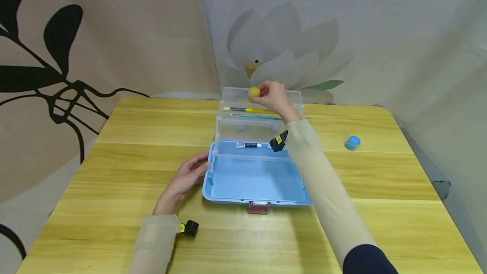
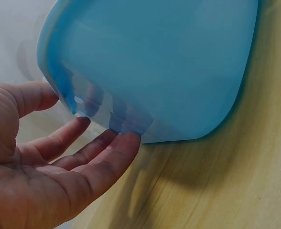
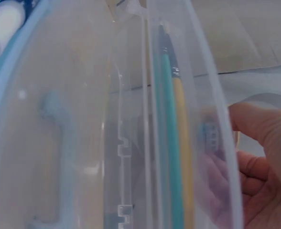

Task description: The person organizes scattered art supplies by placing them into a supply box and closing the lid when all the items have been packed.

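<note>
My right hand (image 1: 273, 96) pinches a small yellow-topped jar (image 1: 253, 92) above the back of the clear plastic tray (image 1: 232, 128). In the right wrist view the tray wall partly hides that jar. Beside the blue box (image 1: 258, 201), my left hand (image 1: 188, 173) touches its left side; in the left wrist view the thumb and fingertips (image 2: 131, 139) rest against the outer wall and edge. The box stands open with the tray raised at the back. A yellow paintbrush (image 1: 256, 110) and a teal paintbrush (image 1: 251, 116) lie in the tray's rear compartment.
A dark-labelled paint tube (image 1: 249, 145) lies at the back inside the box, with another white tube partly hidden by the right wrist. A blue jar (image 1: 352, 142) stands on the wooden table (image 1: 384, 172) to the right. A brown latch (image 1: 258, 208) juts from the box's front.
</note>
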Demonstrator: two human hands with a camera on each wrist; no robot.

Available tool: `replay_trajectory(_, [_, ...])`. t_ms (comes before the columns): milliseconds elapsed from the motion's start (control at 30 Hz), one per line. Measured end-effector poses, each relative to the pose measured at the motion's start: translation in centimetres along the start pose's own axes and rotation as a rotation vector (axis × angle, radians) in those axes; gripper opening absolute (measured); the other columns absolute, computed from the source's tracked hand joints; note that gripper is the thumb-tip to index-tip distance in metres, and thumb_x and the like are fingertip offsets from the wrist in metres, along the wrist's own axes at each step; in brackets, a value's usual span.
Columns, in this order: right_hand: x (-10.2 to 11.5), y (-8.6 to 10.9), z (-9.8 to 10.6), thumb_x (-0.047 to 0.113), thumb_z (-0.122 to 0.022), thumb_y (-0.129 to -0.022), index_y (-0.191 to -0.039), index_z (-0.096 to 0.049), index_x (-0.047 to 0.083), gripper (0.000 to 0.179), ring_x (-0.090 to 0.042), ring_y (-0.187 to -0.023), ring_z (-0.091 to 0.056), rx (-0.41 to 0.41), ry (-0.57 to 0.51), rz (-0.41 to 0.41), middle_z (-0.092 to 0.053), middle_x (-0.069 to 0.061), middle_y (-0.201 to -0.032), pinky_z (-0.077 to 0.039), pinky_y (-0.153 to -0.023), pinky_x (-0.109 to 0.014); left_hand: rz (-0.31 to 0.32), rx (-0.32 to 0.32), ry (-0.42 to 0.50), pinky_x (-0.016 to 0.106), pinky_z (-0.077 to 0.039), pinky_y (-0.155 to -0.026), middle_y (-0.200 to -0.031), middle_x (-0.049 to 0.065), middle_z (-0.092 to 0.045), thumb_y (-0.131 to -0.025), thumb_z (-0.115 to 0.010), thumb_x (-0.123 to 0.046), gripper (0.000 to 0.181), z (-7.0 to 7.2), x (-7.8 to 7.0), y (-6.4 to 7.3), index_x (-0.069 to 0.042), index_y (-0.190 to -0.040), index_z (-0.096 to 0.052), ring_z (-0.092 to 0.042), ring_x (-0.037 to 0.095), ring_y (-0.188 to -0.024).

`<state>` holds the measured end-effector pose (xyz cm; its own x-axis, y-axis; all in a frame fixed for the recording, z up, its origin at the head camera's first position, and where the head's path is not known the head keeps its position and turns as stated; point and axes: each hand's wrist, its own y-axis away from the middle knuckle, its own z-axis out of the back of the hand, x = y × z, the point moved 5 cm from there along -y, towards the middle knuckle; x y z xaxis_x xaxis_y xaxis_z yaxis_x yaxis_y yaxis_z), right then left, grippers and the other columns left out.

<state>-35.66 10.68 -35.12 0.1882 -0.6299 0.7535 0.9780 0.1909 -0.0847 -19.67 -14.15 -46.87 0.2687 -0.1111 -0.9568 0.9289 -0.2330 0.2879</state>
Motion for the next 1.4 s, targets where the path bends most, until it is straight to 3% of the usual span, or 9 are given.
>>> replay_trajectory(267, [-0.6,-0.2,-0.8,0.014,-0.07,-0.085,-0.104,-0.062,-0.001,0.026,-0.024,-0.086,-0.051,-0.008,0.001,-0.072,-0.06,-0.012,-0.097,-0.048,-0.075,-0.029,0.004,-0.008,-0.009,0.037,-0.051,-0.088,-0.134,0.021,-0.046,-0.098,-0.051,-0.019,0.046,0.0,0.3,-0.1,0.0,-0.138,-0.04,-0.054,0.025,-0.112])
replay_trajectory(733, [-0.6,0.0,-0.7,0.014,-0.069,-0.086,-0.11,-0.06,-0.002,0.031,-0.025,-0.089,-0.052,0.007,0.007,-0.092,-0.061,-0.014,-0.102,-0.05,-0.08,-0.03,0.006,-0.016,-0.015,0.037,-0.05,-0.089,-0.133,0.021,-0.047,-0.098,-0.05,-0.018,0.045,-0.2,0.0,0.0,0.001,-0.138,-0.04,-0.054,0.024,-0.111])
replay_trajectory(1133, [-0.9,1.6,1.4,0.015,-0.069,-0.086,-0.114,-0.06,-0.003,0.035,-0.026,-0.09,-0.055,-0.042,-0.042,-0.032,-0.061,-0.015,-0.1,-0.049,-0.08,-0.033,0.009,-0.021,-0.018,0.037,-0.05,-0.089,-0.134,0.022,-0.046,-0.098,-0.05,-0.018,0.045,-0.2,0.4,-0.1,0.0,-0.139,-0.04,-0.053,0.024,-0.111])
replay_trajectory(1400, [-2.0,3.8,3.5,0.014,-0.069,-0.085,-0.111,-0.062,-0.003,0.032,-0.026,-0.087,-0.058,-0.111,-0.043,-0.005,-0.063,-0.017,-0.098,-0.051,-0.079,-0.031,0.021,-0.03,0.003,0.035,-0.051,-0.088,-0.134,0.023,-0.045,-0.098,-0.049,-0.015,0.044,-0.3,0.3,0.0,0.002,-0.138,-0.04,-0.053,0.02,-0.109])
